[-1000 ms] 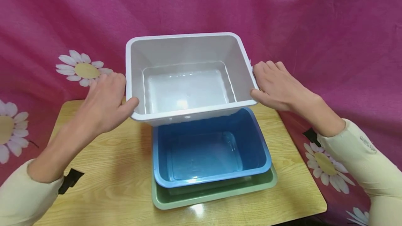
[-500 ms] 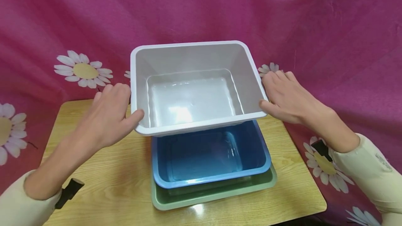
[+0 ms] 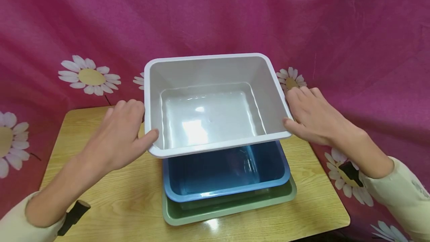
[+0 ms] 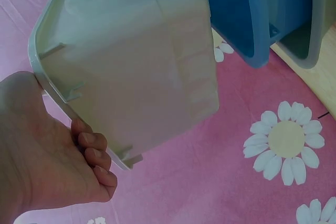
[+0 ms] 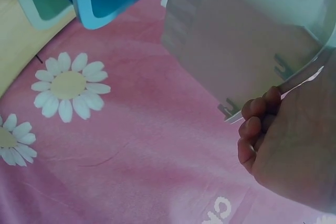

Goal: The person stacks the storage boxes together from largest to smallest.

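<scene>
A white plastic bin (image 3: pixel 215 118) is held up in the air between the two hands, its open top facing the head camera. My left hand (image 3: pixel 117 137) grips the left rim, thumb over the front corner and fingers curled beneath the lip. On the opposite rim my right hand (image 3: pixel 315 117) holds in the same way. Below and nearer lies a blue bin (image 3: pixel 228 189), its back part hidden by the white one. It sits inside a green bin (image 3: pixel 235 209), whose front and right rim show. The left wrist view shows the white bin's outer wall (image 4: pixel 142 72) apart from the blue bin.
The bins stand on a wooden table (image 3: pixel 111 204) with rounded corners. A pink cloth (image 3: pixel 215 14) printed with white daisies hangs behind and beside the table. Black straps or mounts (image 3: pixel 74 216) show near both sleeves.
The white bin and both hands have moved down and slightly to the right in the head view, covering more of the blue bin. The blue and green bins stay in place.
</scene>
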`<state>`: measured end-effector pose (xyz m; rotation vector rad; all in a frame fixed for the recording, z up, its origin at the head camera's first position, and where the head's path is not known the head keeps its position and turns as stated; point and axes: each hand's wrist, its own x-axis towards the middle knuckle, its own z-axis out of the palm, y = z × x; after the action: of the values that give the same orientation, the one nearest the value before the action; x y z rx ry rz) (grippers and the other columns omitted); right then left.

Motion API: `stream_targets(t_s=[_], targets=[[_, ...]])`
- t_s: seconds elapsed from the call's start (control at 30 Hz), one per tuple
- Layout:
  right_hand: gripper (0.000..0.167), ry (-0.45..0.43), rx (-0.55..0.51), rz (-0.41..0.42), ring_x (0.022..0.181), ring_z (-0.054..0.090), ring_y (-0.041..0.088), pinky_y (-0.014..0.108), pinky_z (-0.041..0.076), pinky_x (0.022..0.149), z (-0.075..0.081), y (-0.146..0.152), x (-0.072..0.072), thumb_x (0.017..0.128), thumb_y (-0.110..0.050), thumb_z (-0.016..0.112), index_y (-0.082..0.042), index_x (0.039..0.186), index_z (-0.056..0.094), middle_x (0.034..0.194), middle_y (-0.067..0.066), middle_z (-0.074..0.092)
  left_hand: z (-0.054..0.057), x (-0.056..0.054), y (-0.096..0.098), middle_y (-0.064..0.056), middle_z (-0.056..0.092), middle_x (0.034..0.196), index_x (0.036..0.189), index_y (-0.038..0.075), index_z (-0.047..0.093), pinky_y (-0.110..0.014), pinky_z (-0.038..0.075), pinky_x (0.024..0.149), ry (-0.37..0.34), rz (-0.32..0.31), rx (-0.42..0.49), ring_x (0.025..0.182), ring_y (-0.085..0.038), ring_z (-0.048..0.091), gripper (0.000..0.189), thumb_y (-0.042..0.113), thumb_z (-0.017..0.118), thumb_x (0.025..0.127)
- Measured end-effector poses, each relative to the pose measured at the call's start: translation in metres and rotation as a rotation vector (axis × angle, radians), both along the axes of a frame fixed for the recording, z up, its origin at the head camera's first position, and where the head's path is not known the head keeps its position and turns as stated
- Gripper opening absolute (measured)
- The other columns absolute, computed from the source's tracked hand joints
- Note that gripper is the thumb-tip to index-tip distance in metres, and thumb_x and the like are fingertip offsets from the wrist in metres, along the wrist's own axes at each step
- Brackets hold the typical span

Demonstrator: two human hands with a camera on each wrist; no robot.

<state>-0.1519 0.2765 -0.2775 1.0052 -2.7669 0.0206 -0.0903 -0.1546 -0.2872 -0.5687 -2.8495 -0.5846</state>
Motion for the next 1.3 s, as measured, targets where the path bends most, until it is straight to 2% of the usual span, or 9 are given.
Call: stream_targets(t_s=[0.17, 0.4, 0.6, 0.8, 1.03, 1.3], targets=[[0.024, -0.018, -0.008, -0.012, 0.072, 0.034, 0.019, 0.037, 0.027, 0.070, -0.004, 0.004, 0.007, 0.079, -0.026, 0.056, -0.009, 0.090, 0.042, 0.079, 0.003, 0.037, -0.002, 0.004, 0.003, -0.008, 0.055, 0.091, 0.105, 0.002, 0.058, -0.041, 0.034, 0.070, -0.001, -0.022, 0.011, 0.082, -0.025, 0.047, 0.033, 0.025, 0.068, 0.084], [0.026, -0.039, -0.024, -0.025, 0.074, 0.036, 0.018, 0.037, 0.027, 0.070, -0.009, 0.010, 0.016, 0.079, -0.026, 0.056, -0.009, 0.093, 0.044, 0.081, 0.002, 0.040, -0.007, 0.011, 0.008, -0.005, 0.051, 0.086, 0.100, 0.006, 0.057, -0.039, 0.032, 0.069, -0.010, -0.025, 0.014, 0.080, -0.023, 0.044, 0.030, 0.026, 0.070, 0.082], [0.024, -0.027, -0.017, -0.019, 0.071, 0.031, 0.017, 0.034, 0.024, 0.069, -0.012, 0.016, 0.022, 0.078, -0.027, 0.056, -0.011, 0.088, 0.041, 0.078, 0.000, 0.035, -0.010, 0.016, 0.012, -0.005, 0.052, 0.090, 0.104, 0.006, 0.057, -0.042, 0.033, 0.072, -0.022, -0.033, 0.025, 0.083, -0.023, 0.045, 0.035, 0.025, 0.075, 0.080], [0.023, -0.018, -0.021, 0.001, 0.071, 0.032, 0.017, 0.035, 0.025, 0.070, -0.014, 0.019, 0.027, 0.077, -0.025, 0.056, -0.011, 0.086, 0.041, 0.078, 0.000, 0.034, -0.013, 0.021, 0.014, -0.003, 0.050, 0.087, 0.099, 0.009, 0.056, -0.039, 0.031, 0.073, -0.020, -0.044, 0.021, 0.082, -0.022, 0.043, 0.030, 0.027, 0.072, 0.083], [0.023, -0.051, -0.054, 0.010, 0.071, 0.030, 0.016, 0.034, 0.024, 0.072, -0.020, 0.026, 0.030, 0.077, -0.025, 0.056, -0.013, 0.084, 0.039, 0.077, -0.003, 0.033, -0.014, 0.023, 0.020, -0.002, 0.051, 0.087, 0.101, 0.008, 0.056, -0.040, 0.031, 0.074, -0.060, -0.043, 0.004, 0.084, -0.023, 0.043, 0.031, 0.030, 0.071, 0.084], [0.023, -0.050, -0.069, 0.027, 0.070, 0.031, 0.016, 0.034, 0.026, 0.070, -0.025, 0.031, 0.030, 0.076, -0.024, 0.058, -0.013, 0.083, 0.039, 0.076, -0.004, 0.033, -0.021, 0.024, 0.026, -0.001, 0.048, 0.085, 0.099, 0.009, 0.055, -0.038, 0.030, 0.072, -0.093, -0.036, 0.001, 0.081, -0.022, 0.042, 0.030, 0.030, 0.071, 0.084]])
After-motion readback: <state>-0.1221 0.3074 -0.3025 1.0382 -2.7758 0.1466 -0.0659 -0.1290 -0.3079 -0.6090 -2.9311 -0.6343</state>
